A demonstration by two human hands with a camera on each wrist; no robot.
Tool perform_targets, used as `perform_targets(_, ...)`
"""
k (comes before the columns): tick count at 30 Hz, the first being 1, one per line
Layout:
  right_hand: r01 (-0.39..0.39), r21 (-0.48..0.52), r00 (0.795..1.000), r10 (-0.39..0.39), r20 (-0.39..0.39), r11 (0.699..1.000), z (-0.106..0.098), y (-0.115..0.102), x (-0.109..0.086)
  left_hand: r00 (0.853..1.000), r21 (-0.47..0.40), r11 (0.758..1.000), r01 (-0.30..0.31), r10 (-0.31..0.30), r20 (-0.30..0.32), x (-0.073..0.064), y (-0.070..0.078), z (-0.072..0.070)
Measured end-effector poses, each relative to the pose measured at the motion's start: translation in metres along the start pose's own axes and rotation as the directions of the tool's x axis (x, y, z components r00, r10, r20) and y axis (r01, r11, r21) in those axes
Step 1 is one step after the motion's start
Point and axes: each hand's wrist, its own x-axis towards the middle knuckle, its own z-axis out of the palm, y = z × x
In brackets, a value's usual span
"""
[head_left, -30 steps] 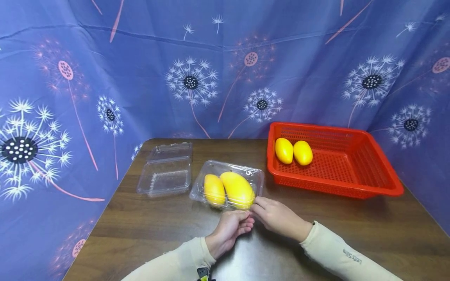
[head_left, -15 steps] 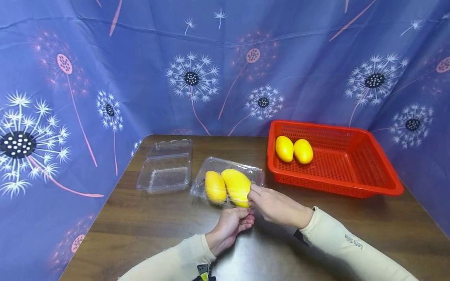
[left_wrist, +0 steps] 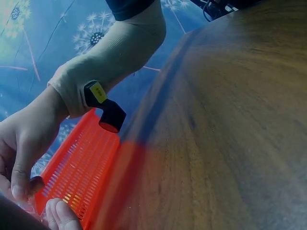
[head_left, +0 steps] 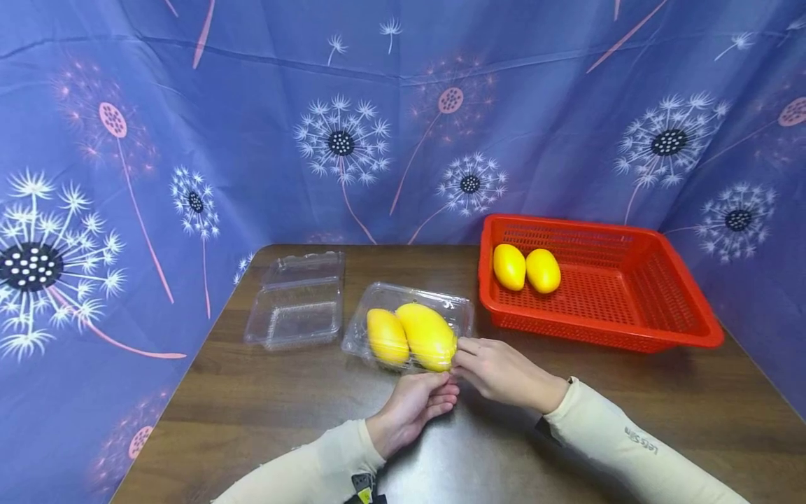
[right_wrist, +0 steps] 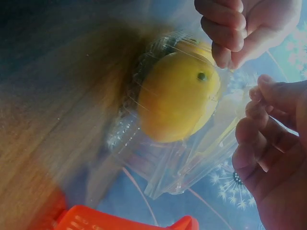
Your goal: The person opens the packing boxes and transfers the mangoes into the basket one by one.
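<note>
Two yellow mangoes, a smaller one (head_left: 387, 337) and a larger one (head_left: 426, 336), lie side by side in a clear plastic box (head_left: 455, 311) at the middle of the table. Fine crease lines in clear plastic cross the larger mango (right_wrist: 177, 100) in the right wrist view. At the box's front right corner, my left hand (head_left: 415, 407) pinches the plastic edge between thumb and fingers. Just right of it, my right hand (head_left: 500, 372) has thumb and fingertips together on the clear plastic beside the larger mango. The left wrist view shows both sets of fingertips close together.
An open, hinged clear plastic box (head_left: 305, 311) lies on the left of the brown wooden table (head_left: 264, 406). At the back right stands a red perforated basket (head_left: 604, 336), with two more mangoes (head_left: 526, 269) at its left end. A blue patterned cloth (head_left: 403, 140) hangs behind.
My right hand rose a little over the larger mango half a second ago, then came back down to the corner. My left hand has stayed nearly still at the box's front edge.
</note>
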Motion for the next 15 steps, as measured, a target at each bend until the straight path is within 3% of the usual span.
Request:
perform_targets(7, 0.008, 0.005, 1.000, -0.008, -0.029, 1.000, 0.001, -0.001, -0.003, 1.000, -0.022, 1.000, 0.006, -0.006, -0.010, -0.001, 0.001, -0.006)
perform_targets(15, 0.009, -0.002, 0.999, -0.009, -0.037, 1.000, 0.000, 0.002, -0.004, 1.000, -0.054, 0.999, 0.009, -0.010, -0.028, -0.001, 0.008, -0.022)
